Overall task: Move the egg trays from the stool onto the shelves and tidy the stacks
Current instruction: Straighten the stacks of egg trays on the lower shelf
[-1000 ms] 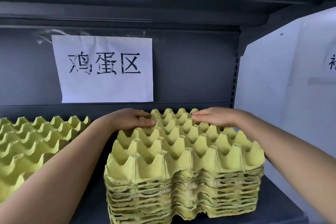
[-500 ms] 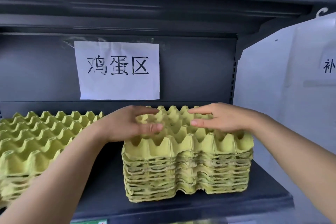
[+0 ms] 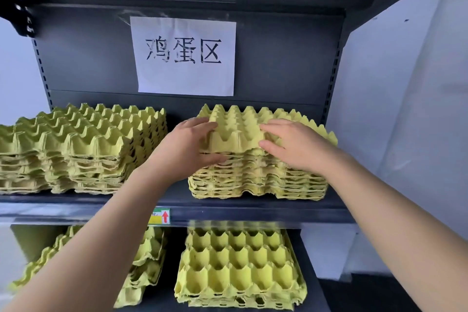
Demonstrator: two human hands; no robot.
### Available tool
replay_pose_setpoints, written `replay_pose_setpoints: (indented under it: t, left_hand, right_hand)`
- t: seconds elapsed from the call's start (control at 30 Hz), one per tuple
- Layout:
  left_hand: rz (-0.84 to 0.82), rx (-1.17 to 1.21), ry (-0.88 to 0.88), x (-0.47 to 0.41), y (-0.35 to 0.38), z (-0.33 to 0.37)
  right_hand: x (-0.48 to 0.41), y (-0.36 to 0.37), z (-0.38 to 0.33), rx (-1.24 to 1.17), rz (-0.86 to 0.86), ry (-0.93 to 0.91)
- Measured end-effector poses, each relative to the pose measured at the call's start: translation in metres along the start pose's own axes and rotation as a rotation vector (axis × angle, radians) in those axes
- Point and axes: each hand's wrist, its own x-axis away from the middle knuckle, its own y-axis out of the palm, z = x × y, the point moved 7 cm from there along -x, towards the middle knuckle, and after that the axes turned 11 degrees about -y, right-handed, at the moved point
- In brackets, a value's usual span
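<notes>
Shelf (image 3: 253, 206), centre right of frame: right stack (image 3: 258, 177) of yellow-green egg trays, set near the front edge. Its upper trays are pinched at the left front corner by the left hand (image 3: 187, 149), fingers on top, thumb beneath. The right hand (image 3: 296, 144) is laid over the top tray, fingers nearly straight, thumb set against the front rim.
Centre left: left stack (image 3: 83, 149), kept apart from the first.
Back panel: paper sign (image 3: 184, 58).
Shelf edge: arrow label (image 3: 162, 216).
Beneath, at the bottom of the frame: lower right stack (image 3: 238, 266); lower left stack (image 3: 149, 248), partly hidden by a forearm.
</notes>
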Motion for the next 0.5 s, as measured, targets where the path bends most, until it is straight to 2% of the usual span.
replay_pose_setpoints:
  t: [0.1,0.23,0.4,0.5]
  left_hand:
    - [0.153,0.087,-0.016,0.041,-0.016,-0.013]
    - [0.313,0.121,0.015,0.107,-0.024,-0.036]
    - [0.185,0.102,-0.146,0.173,0.011,-0.106]
    - [0.062,0.047,-0.309,0.203,0.041,-0.168]
  right_hand:
    - [0.021,-0.001,-0.031,-0.008,0.114,-0.049]
    - [0.049,0.02,-0.081,-0.057,0.09,-0.122]
    - [0.063,0.092,-0.137,-0.197,-0.018,-0.172]
    - [0.059,0.146,-0.168,-0.258,-0.111,-0.174]
